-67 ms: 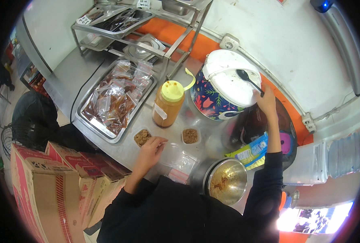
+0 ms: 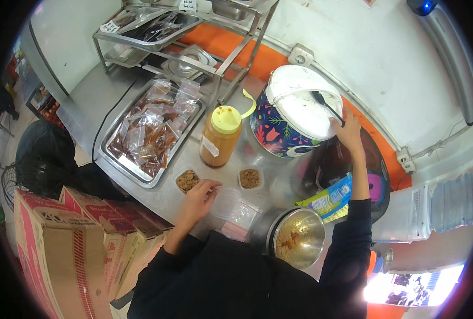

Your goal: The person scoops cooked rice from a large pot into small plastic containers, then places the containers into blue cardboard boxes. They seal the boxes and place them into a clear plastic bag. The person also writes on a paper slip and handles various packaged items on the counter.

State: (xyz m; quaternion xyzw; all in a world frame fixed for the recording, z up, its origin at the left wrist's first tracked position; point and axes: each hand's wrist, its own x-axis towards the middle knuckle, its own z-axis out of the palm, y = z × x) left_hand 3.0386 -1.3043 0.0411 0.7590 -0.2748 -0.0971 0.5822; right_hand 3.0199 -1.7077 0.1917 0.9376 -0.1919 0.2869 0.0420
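Observation:
My right hand [image 2: 349, 132] is at the white lid of a large dark-blue floral rice cooker [image 2: 287, 127], its fingers closed round the handle end of a black spoon [image 2: 331, 109]. The spoon's bowl rests on or just over the lid. My left hand [image 2: 198, 201] hovers beside a small clear tub of brown crumbly food [image 2: 187, 181], fingers slightly bent, thumb apart, nothing visible in them. A second tub of the same food [image 2: 250, 178] stands to its right. Near my left hand lie a clear round lid [image 2: 227, 203] and clear plastic bags [image 2: 243, 217].
A yellow-lidded jar of brown sauce [image 2: 221, 137] stands beyond the tubs. Left of it, a metal tray [image 2: 150, 183] holds several sauce packets. A smeared steel bowl [image 2: 306, 239] and a yellow-blue pouch [image 2: 329, 198] are near my right arm. Cardboard boxes [image 2: 61, 260] stand lower left.
The black spoon has shifted very slightly on the lid, with my right hand. My left hand stays almost in place beside the tub.

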